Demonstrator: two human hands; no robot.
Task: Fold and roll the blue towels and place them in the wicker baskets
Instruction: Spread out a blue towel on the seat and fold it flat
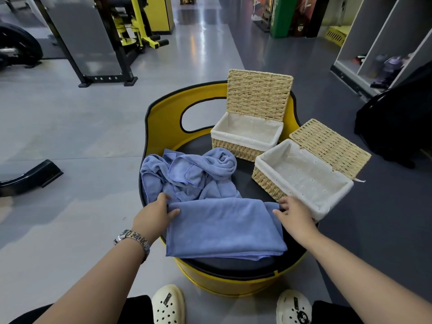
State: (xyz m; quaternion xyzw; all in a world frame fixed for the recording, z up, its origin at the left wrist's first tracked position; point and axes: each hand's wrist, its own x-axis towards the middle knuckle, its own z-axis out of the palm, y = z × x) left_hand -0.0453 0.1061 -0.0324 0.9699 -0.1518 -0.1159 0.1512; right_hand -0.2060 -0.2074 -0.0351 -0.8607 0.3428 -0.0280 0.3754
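Observation:
A blue towel, folded flat, lies on the front of the dark seat of a yellow barrel stool. My left hand pinches its far left corner and my right hand grips its far right corner. Behind it sits a crumpled heap of blue towels. Two wicker baskets with white cloth liners stand open on the seat: one at the back, one at the right, right beside my right hand. Both baskets hold nothing.
The stool's yellow backrest with a cut-out rises behind the baskets. Gym machines stand at the far left, a black equipment foot lies on the floor at left, shelving and a black bag at right. My feet in white clogs are below.

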